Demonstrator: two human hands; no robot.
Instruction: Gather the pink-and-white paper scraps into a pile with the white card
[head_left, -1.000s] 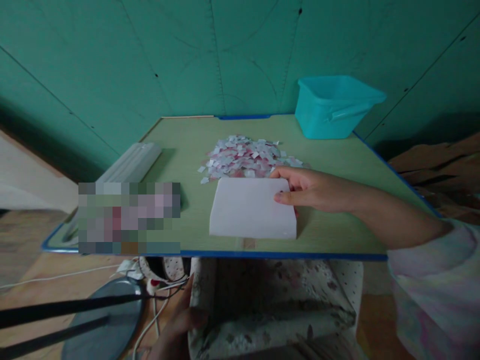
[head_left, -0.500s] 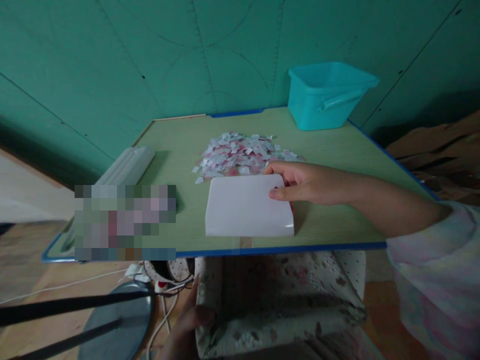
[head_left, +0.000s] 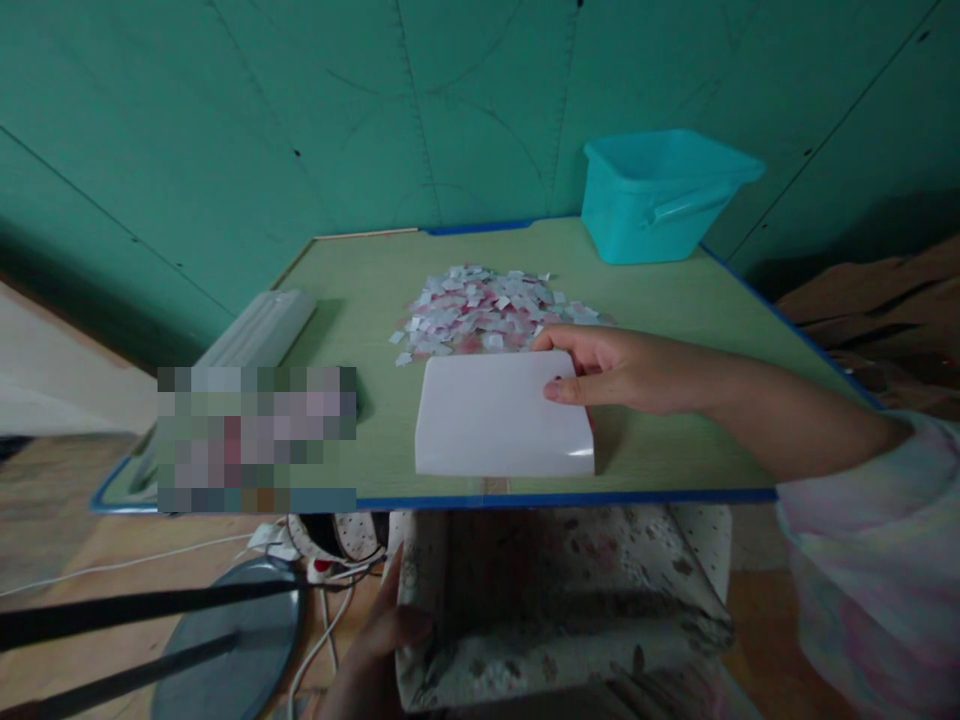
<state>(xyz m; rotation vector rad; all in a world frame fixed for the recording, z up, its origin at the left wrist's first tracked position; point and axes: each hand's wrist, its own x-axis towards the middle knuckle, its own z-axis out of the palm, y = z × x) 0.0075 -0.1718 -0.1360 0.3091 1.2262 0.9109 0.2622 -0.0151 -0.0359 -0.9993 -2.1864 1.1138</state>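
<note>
My right hand (head_left: 592,375) is closed on the right edge of a white rectangular plastic piece (head_left: 499,415), thumb on top and fingers underneath. The piece's near edge bends down close to the table's front. Just beyond it lies a heap of small white and pink paper-like squares (head_left: 480,305). Below the table edge, my left hand (head_left: 394,635) grips the left side of a floral-patterned cloth (head_left: 570,640), which hangs in front of me like an open pouch. Most of the left fingers are hidden by the cloth or in shadow.
The green table (head_left: 697,440) has a blue rim. A turquoise bucket (head_left: 652,215) stands at its back right. At the left are a pale ribbed object (head_left: 259,330) and a blurred-out patch. White cables (head_left: 330,640) and a round grey base (head_left: 225,640) lie on the floor.
The view has shifted slightly, moving the table and its contents a little to the right in the picture. Both hands keep their hold, and the heap looks the same.
</note>
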